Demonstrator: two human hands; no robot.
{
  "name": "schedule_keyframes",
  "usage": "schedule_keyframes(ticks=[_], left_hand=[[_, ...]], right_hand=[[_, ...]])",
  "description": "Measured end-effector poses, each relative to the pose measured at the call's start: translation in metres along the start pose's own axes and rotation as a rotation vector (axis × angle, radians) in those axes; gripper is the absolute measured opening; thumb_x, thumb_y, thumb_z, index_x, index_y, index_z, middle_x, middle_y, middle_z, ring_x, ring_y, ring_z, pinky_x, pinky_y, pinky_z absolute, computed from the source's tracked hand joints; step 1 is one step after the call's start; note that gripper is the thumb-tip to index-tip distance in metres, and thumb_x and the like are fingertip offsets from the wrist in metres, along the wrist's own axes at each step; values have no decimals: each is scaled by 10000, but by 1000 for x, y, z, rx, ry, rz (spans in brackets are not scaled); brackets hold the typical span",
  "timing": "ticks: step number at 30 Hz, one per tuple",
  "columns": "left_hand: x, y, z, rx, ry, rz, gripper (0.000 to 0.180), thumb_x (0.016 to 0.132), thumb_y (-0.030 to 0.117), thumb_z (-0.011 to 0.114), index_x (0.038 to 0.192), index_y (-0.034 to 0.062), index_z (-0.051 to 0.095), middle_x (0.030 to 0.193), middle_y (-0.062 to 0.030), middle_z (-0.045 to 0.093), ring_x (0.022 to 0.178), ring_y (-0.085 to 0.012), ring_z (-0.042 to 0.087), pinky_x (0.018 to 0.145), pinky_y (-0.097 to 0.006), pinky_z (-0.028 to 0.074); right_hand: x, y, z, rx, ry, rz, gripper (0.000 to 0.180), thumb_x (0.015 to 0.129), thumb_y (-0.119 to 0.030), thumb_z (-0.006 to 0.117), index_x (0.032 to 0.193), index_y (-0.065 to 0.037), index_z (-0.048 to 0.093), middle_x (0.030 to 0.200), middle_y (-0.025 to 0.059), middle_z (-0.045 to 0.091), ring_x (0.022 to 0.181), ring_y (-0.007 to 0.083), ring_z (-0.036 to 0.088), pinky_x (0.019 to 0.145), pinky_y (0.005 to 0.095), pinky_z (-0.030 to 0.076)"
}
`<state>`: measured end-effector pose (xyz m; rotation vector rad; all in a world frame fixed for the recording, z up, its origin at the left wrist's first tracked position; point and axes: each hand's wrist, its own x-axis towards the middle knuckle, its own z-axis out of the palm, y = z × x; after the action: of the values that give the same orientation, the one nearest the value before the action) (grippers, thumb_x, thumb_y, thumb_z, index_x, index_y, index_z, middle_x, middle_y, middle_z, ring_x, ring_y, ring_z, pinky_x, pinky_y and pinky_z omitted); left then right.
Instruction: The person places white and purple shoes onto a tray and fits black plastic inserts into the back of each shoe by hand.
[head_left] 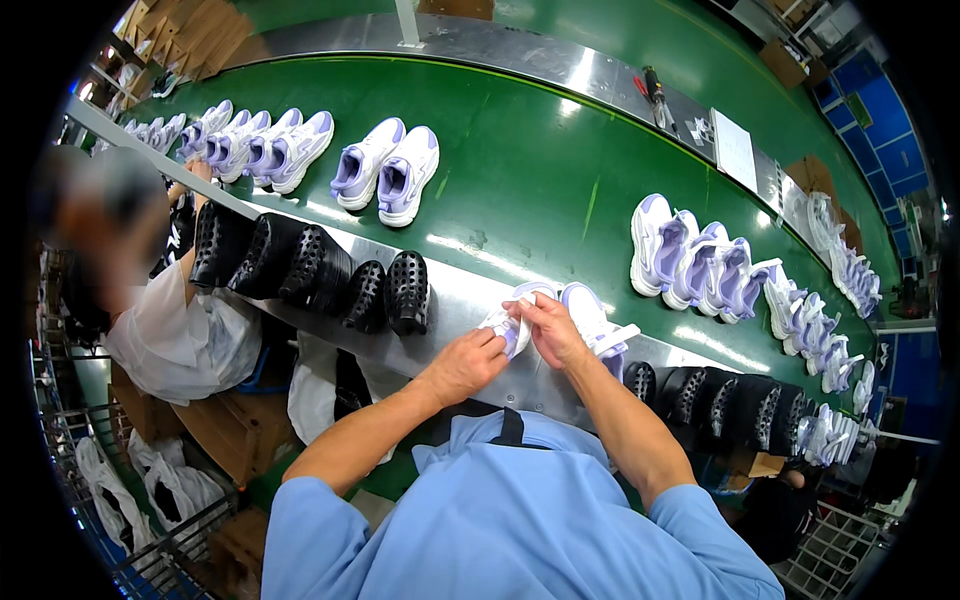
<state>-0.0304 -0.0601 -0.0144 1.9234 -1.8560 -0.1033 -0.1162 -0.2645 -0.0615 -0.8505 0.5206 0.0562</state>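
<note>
At the near metal edge of the bench, both my hands work on a white and lilac sneaker (522, 293). My left hand (468, 362) is closed, its fingertips pinched at the shoe's left side. Closed too, my right hand (552, 330) grips a white part at the top of the shoe; whether this is the tongue or a lace cannot be made out. The fingers cover much of the opening. Just right of it stands the matching sneaker (587, 309), with a white strip sticking out beside my right wrist.
A green conveyor belt (520, 180) carries a pair of sneakers (384, 170) and rows of others at both sides. Black shoe-shaped forms with holes (408, 292) line the near ledge left and right. A person (180, 300) works at left. A white pad (733, 150) lies beyond.
</note>
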Motion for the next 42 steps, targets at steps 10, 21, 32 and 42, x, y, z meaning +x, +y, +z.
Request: schedule_keyframes(ticks=[10,21,32,42], left_hand=[[-31,24,4,-220,-267,-1290,523,941,259,660,1403,29,578,1112,-222,696,935,-386,723,862,-466,604],[-70,60,0,-340,86,-1215,546,853,40,649,1395,101,662,1021,-272,671,823,-432,681,802,-502,583],[-87,71,-34,-57,165,-832,570,856,-47,631,1368,191,708,987,-208,555,808,-402,656,753,-482,585],[-89,77,-49,-105,116,-751,529,869,-6,660,1351,205,719,1017,-205,575,845,-392,695,787,-459,612]], right_hand=[[-3,-10,1,-320,-55,-23,237,977,-267,784,1011,-36,745,967,-12,685,911,83,564,836,284,435],[-64,-55,42,-1001,-471,57,257,936,-237,819,1047,-31,712,884,25,695,863,136,626,807,310,503],[-70,-53,92,-1348,-655,-153,232,1007,-258,700,1057,-32,688,891,152,658,905,330,658,803,432,521],[-59,-37,98,-1331,-729,-34,243,960,-259,732,961,-18,700,856,186,710,827,383,681,750,488,517]])
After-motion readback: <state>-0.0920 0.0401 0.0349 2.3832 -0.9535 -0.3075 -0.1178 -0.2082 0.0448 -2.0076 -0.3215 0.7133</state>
